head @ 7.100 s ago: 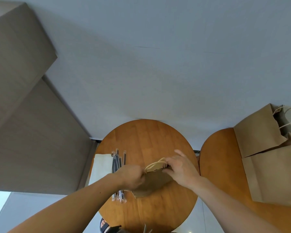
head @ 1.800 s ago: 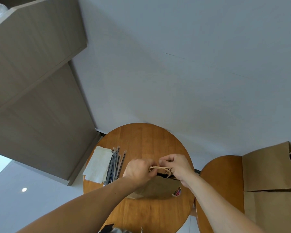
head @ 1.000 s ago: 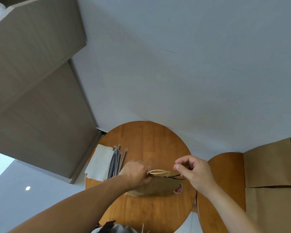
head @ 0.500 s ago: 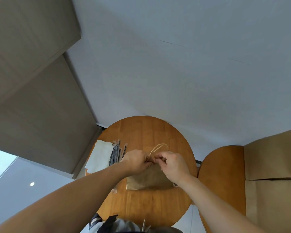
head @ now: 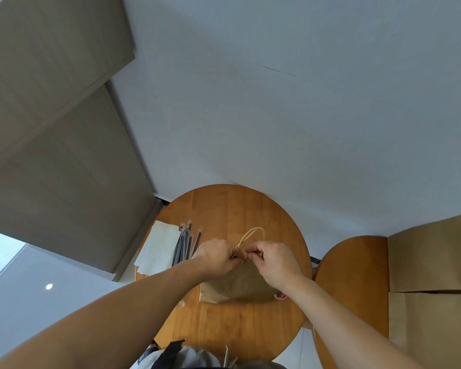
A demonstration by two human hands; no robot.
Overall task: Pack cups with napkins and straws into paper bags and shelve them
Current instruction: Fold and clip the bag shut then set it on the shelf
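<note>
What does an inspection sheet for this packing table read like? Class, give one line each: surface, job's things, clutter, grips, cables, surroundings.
Surface: round wooden table.
Job's things: bag on the table; straws and napkins side by side to its left.
Clutter: nothing seen.
Grips: left hand and right hand both pinch the bag's top at its handle.
Cables: nothing seen.
Surroundings: other bags on a side table at right; cabinet at left; wall behind.
</note>
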